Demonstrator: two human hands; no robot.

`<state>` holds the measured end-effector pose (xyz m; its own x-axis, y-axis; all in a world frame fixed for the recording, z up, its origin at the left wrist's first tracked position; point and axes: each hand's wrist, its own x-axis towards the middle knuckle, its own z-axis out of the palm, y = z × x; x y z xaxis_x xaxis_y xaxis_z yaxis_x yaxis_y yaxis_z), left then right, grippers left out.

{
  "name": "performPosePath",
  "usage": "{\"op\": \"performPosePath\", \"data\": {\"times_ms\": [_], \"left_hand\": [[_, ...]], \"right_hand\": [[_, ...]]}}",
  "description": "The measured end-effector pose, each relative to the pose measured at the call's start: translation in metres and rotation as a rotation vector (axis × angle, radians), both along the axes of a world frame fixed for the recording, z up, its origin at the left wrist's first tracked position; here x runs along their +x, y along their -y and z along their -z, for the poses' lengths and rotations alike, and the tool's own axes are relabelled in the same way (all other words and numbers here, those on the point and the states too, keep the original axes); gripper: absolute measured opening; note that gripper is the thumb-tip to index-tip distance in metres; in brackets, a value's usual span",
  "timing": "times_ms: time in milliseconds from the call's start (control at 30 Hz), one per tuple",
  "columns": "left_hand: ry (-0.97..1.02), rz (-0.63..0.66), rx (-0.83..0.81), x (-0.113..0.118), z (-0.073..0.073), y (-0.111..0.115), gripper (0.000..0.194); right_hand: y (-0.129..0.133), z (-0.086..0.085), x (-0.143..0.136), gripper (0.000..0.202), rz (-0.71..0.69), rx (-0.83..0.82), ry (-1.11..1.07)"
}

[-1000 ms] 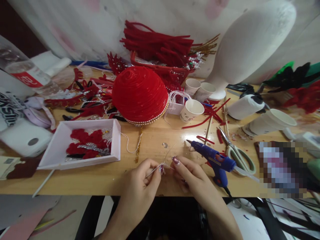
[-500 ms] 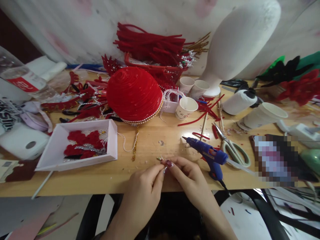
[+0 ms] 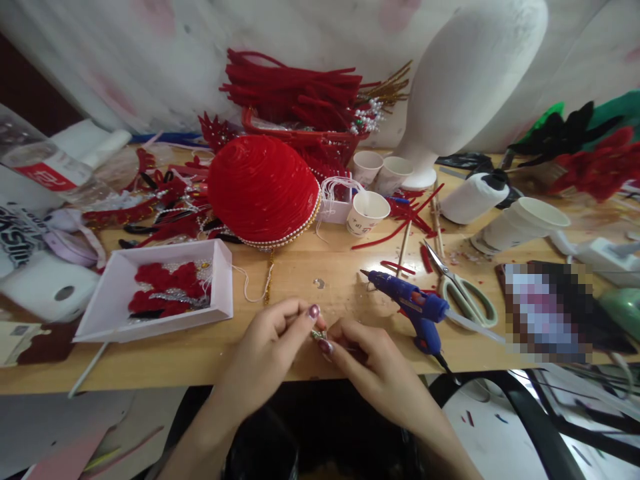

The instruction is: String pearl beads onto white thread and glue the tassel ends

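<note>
Wood-grained tabletop (image 3: 293,270) right across the middle of the frame, a pale, pink-blotched backdrop (image 3: 310,27) behind it, and all the action is at lower centre! Left hand (image 3: 275,340) and right hand (image 3: 373,360) meet here, fingertips almost touching, thumbs uppermost with dark, shiny nails. Both grips are narrow, pinched on a small glinting piece (image 3: 318,335), greenish-gold, sitting just below centre and mostly hidden by the fingers; too small to say exactly what it is.

Just right of the hands lies a blue glue gun (image 3: 413,297), nozzle to the upper left, and beside it scissors (image 3: 463,293) with pale green handles. Over at left, a white open box (image 3: 223,290) holds fuzzy red pieces (image 3: 167,283) and silvery trim. Centre stage, above the hands, there's the big red dome (image 3: 263,190), edged with beads, a gold strand (image 3: 270,277) trailing below it. Paper cup (image 3: 367,215) to its right, red basket (image 3: 340,143) behind, heaped with red fuzzy stems (image 3: 295,83), and towering at upper right, a white head form (image 3: 470,87)!
</note>
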<state>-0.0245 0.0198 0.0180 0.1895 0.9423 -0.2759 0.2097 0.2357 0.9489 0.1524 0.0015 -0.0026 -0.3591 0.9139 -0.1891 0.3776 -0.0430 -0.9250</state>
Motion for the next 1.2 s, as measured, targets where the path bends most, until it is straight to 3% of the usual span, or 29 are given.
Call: {"op": "performPosePath", "data": {"times_ms": [67, 200, 267, 333, 433, 567, 767, 1033, 1200], "left_hand": [[0.035, -0.068, 0.07, 0.001, -0.001, -0.006, 0.03], [-0.239, -0.347, 0.517, 0.009, 0.012, 0.01, 0.036], [-0.273, -0.485, 0.505, 0.013, 0.023, 0.026, 0.038], [-0.194, -0.579, 0.34, 0.016, 0.032, 0.039, 0.035], [-0.059, -0.427, 0.105, 0.02, 0.034, 0.044, 0.027], [0.084, -0.282, 0.1, 0.026, 0.023, 0.033, 0.016], [0.082, -0.385, 0.108, 0.032, 0.027, 0.033, 0.021], [0.425, -0.374, -0.021, 0.029, 0.031, 0.033, 0.029], [0.548, -0.489, 0.082, 0.029, 0.036, 0.028, 0.021]], "right_hand": [[-0.001, 0.002, -0.001, 0.031, 0.007, -0.022, -0.04], [-0.002, 0.006, -0.002, 0.035, 0.077, -0.05, -0.147], [-0.002, 0.006, -0.002, 0.036, 0.101, -0.05, -0.19], [-0.002, 0.006, -0.002, 0.037, 0.124, -0.066, -0.228], [-0.002, 0.006, -0.003, 0.04, 0.143, -0.079, -0.277], [-0.002, 0.007, -0.004, 0.043, 0.15, -0.051, -0.3], [-0.001, 0.005, -0.008, 0.041, 0.224, -0.053, -0.356], [0.0, 0.014, -0.011, 0.04, 0.256, -0.424, -0.767], [0.002, 0.015, -0.015, 0.041, 0.29, -0.374, -0.756]]}}
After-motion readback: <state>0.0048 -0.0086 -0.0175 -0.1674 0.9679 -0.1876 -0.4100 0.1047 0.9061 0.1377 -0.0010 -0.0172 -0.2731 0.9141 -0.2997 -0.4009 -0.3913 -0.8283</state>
